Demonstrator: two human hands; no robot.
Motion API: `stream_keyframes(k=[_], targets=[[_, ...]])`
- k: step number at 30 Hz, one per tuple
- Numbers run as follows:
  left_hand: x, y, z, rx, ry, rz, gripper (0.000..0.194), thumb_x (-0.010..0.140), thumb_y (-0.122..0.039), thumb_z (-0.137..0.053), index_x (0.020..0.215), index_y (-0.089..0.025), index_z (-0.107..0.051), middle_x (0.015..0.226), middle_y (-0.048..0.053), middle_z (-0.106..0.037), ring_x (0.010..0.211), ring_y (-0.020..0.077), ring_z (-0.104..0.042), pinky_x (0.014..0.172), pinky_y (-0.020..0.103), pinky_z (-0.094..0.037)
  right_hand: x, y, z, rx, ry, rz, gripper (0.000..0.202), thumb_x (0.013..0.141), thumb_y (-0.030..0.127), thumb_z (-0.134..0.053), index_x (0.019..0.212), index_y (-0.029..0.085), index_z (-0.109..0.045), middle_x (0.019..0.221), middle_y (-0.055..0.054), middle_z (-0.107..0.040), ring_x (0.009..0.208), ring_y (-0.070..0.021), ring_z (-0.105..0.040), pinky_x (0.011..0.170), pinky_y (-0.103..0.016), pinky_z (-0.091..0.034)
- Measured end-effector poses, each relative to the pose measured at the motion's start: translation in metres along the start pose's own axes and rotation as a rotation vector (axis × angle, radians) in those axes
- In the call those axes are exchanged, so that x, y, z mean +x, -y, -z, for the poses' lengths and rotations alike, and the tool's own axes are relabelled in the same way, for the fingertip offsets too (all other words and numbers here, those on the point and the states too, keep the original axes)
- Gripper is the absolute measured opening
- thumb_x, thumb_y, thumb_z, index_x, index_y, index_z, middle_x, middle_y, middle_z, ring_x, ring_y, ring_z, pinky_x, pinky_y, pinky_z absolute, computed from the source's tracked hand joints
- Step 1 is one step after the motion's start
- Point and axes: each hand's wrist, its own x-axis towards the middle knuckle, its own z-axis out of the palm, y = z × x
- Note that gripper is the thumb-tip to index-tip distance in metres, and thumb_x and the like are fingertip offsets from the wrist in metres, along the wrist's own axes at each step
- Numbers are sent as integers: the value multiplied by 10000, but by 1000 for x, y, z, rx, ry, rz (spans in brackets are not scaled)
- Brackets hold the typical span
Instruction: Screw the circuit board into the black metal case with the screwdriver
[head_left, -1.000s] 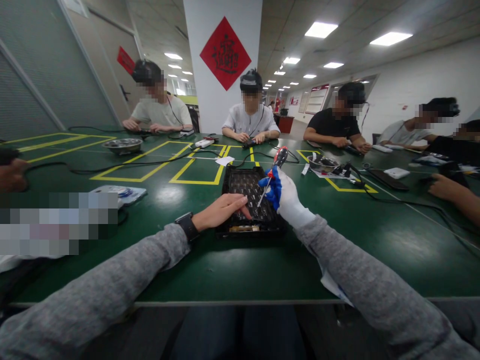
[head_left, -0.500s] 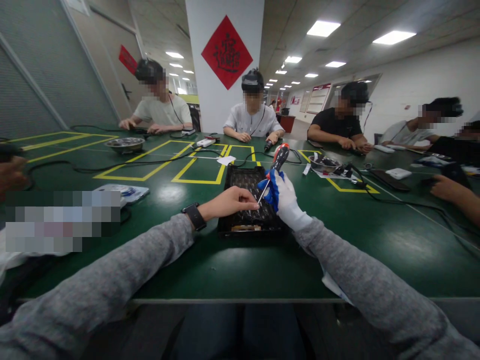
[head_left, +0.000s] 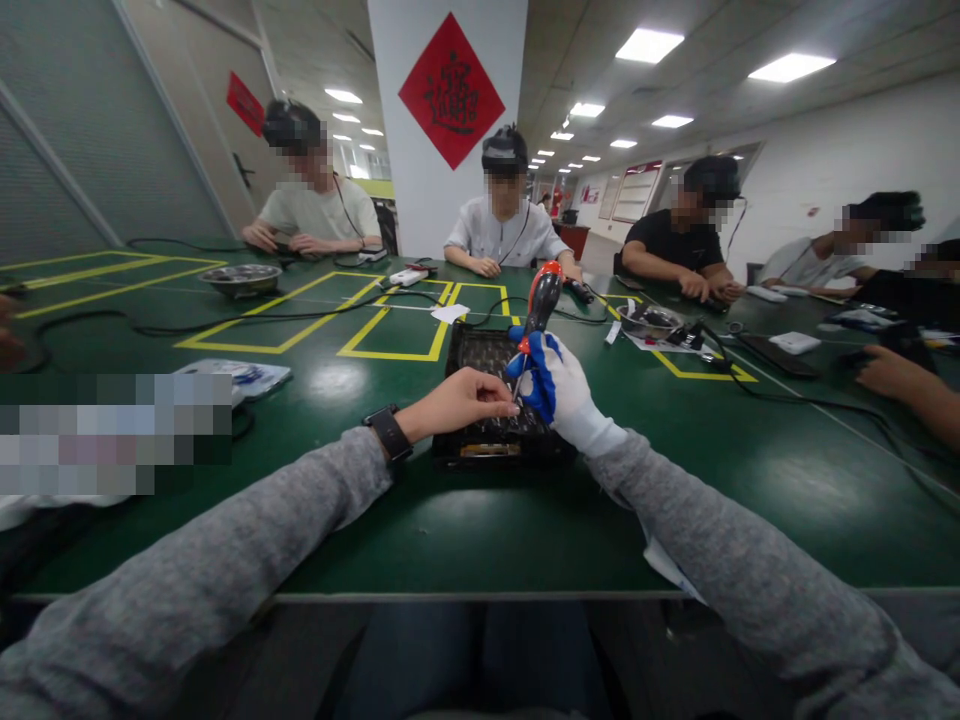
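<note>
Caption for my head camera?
Right hand in white and blue glove holds red-black screwdriver over black rectangular plastic case.

One view, from the person's head, seated at the worktop's (head_left: 420, 540) near edge, faces twelve o'clock and down. It is wide: the grey sleeves enter close, at eight (head_left: 225, 540) and four o'clock (head_left: 750, 570); the black case (head_left: 450, 455) lies mid-distance, the white pillar (head_left: 420, 205) well beyond at twelve.

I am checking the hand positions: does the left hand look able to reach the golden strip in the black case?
Probably yes. The left hand is over the black case, the golden strip shows uncovered, and the screwdriver stands beyond it.
</note>
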Motion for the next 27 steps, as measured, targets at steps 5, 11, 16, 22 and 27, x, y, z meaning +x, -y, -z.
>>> stream_keyframes(k=[5, 11, 16, 22, 27], targets=[[-2, 7, 1, -57, 12, -14, 301, 734, -383, -622, 806, -97, -682, 769, 54, -672, 697, 124, -580, 680, 224, -444, 2, -1, -1, 12, -1, -57, 386, 798, 459, -517, 1060, 177, -538, 591, 34, -580, 357, -52, -444, 331, -167, -335], [-3, 5, 0, -80, 14, -39, 285, 761, -353, -599, 849, -92, -674, 814, 70, -677, 732, 131, -592, 706, 239, -452, 2, 1, 2, 65, 22, -62, 392, 815, 436, -486, 1079, 151, -541, 641, 14, -599, 383, -45, -439, 353, -168, -339], [-1, 3, -5, -154, -20, 10, 290, 720, -361, -642, 819, -89, -645, 726, 42, -651, 652, 105, -567, 631, 214, -438, 0, 0, 1, 42, 45, -9, 379, 799, 456, -513, 1053, 176, -544, 621, 29, -585, 385, -39, -423, 352, -160, -316], [-3, 2, -3, -121, 15, -33, 257, 747, -336, -616, 803, -92, -674, 795, 67, -684, 731, 130, -606, 714, 236, -463, 1, 1, 0, 19, 12, -73, 375, 770, 458, -551, 1024, 183, -525, 623, 24, -603, 377, -54, -449, 355, -173, -346], [-3, 0, -3, -132, 43, -54, 282, 771, -350, -587, 844, -93, -676, 870, 86, -690, 795, 147, -616, 762, 251, -464, 0, 4, 1, 12, 18, -74, 393, 782, 425, -538, 1073, 161, -558, 610, 24, -588, 383, -45, -436, 361, -170, -340]])
